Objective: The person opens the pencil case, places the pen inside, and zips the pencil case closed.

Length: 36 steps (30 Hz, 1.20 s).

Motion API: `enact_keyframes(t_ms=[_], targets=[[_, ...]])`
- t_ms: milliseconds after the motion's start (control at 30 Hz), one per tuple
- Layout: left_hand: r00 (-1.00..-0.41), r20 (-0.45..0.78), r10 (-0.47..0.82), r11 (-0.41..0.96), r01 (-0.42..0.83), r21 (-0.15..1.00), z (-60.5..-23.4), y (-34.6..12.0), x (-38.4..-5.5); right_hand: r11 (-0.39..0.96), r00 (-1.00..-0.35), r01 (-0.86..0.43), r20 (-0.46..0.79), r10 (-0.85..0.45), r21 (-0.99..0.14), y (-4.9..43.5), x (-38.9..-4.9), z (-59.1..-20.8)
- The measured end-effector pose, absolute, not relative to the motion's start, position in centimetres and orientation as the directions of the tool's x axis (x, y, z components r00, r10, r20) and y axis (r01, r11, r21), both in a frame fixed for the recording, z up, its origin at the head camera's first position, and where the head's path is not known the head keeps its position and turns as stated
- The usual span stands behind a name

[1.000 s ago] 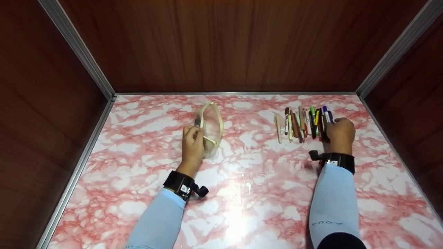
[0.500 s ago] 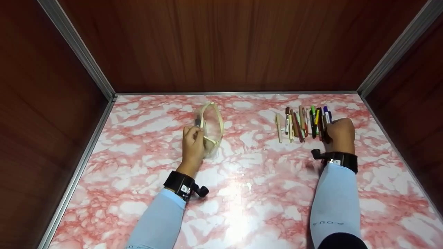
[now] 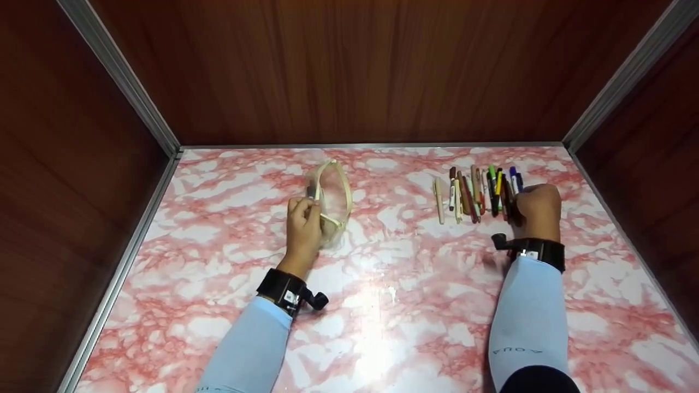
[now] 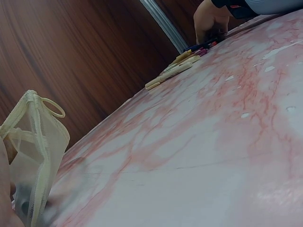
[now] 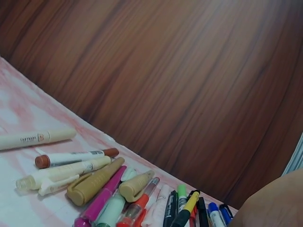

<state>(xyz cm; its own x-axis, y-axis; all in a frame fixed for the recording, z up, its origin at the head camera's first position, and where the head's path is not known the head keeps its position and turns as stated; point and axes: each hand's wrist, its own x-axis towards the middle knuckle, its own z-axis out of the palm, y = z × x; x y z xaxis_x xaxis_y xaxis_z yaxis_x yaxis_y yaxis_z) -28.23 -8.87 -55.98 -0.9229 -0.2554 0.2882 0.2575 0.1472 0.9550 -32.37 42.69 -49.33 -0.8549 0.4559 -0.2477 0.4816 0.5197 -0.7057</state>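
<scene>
My left hand [image 3: 303,229] grips the cream-trimmed rim of a clear mesh pouch [image 3: 332,199] and holds it upright on the table; the left wrist view shows the pouch [image 4: 35,151] with its mouth open and a small loop at the top. At the right, a row of several pens and markers [image 3: 475,194] lies side by side. My right hand [image 3: 538,210] sits at the right end of that row, its fingers curled down onto the dark rightmost pens. In the right wrist view the pens [image 5: 104,189] lie close below, and only the edge of the hand [image 5: 274,205] shows.
The pink marbled table [image 3: 393,284] is enclosed by dark wooden walls at the back [image 3: 360,71] and on both sides, with metal strips [image 3: 153,180] along the edges. About a hand's width of bare marble lies between the pouch and the pens.
My right hand has shifted very slightly over the right end of the pen row. The left hand and the pouch stay put.
</scene>
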Motion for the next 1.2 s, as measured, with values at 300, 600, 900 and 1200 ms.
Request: enact_keyframes(t_ms=[300, 600, 900, 1200], targets=[[-0.921, 0.293, -0.257, 0.161, 0.258, 0.953, -55.9, -8.9, -28.4, 0.538, -0.849, 0.458, -0.167, 0.501, -0.708, 42.6, -32.6, -48.6], [-0.917, 0.306, -0.257, 0.186, 0.263, 0.947, -56.0, -8.9, -28.3, 0.429, -0.833, 0.384, -0.105, 0.544, -0.818, 41.7, -32.7, -47.6], [-0.922, 0.286, -0.260, 0.164, 0.250, 0.954, -55.8, -8.9, -28.3, 0.426, -0.847, 0.259, 0.008, 0.531, -0.867, 39.3, -33.0, -45.6], [-0.926, 0.281, -0.253, 0.149, 0.249, 0.957, -55.8, -8.9, -28.2, 0.418, -0.881, 0.186, 0.038, 0.472, -0.889, 36.6, -33.3, -43.8]])
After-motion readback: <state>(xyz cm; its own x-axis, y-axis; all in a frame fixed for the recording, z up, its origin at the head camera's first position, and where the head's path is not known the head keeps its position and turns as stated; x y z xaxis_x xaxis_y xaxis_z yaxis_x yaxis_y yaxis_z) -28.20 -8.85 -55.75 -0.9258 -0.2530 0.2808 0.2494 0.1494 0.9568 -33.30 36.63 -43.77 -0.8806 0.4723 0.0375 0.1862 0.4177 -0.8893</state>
